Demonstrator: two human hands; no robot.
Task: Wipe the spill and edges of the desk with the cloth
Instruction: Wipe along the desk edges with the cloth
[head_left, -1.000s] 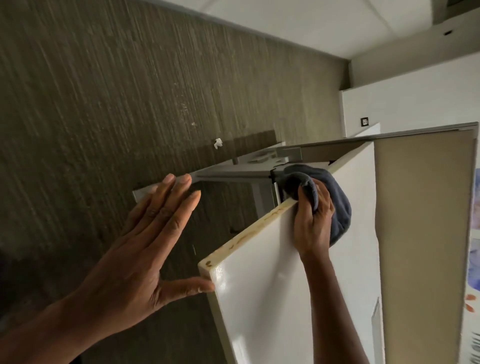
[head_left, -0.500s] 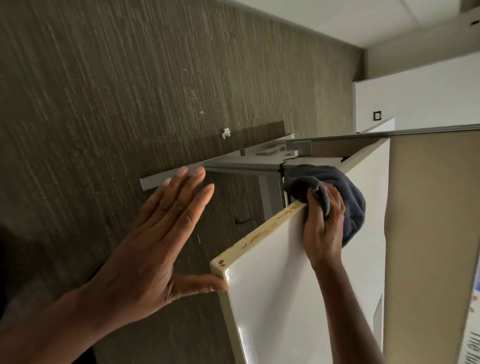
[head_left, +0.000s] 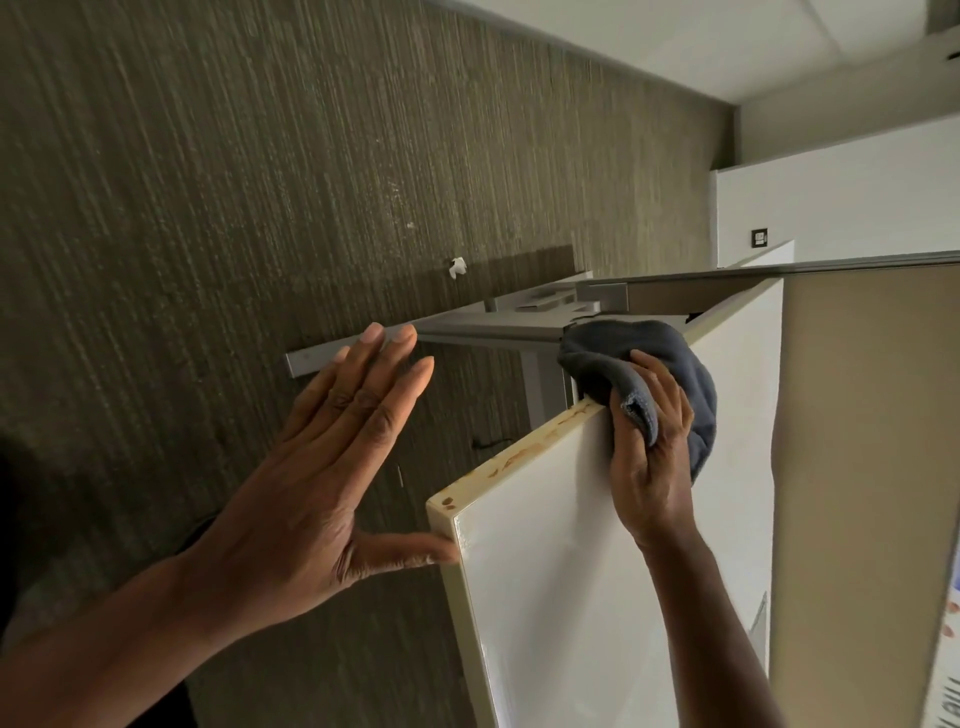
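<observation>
The view is tilted sideways. A white desk top (head_left: 571, 571) fills the lower right, and its cream edge (head_left: 519, 454) carries brown spill stains. My right hand (head_left: 649, 467) grips a bunched dark blue cloth (head_left: 670, 358) and presses it over that edge, just past the stained stretch. My left hand (head_left: 322, 488) is spread flat with fingers apart and holds nothing; its thumb touches the desk's near corner.
Dark green-brown carpet (head_left: 260, 208) covers the left, with a small white scrap (head_left: 457, 267) on it. The desk's grey metal frame and leg (head_left: 493, 332) show beyond my fingers. A beige partition panel (head_left: 857, 467) borders the desk on the right.
The cloth and my right hand stay at about the same spot on the edge. My left hand keeps its pose at the corner. The camera view has drifted slightly.
</observation>
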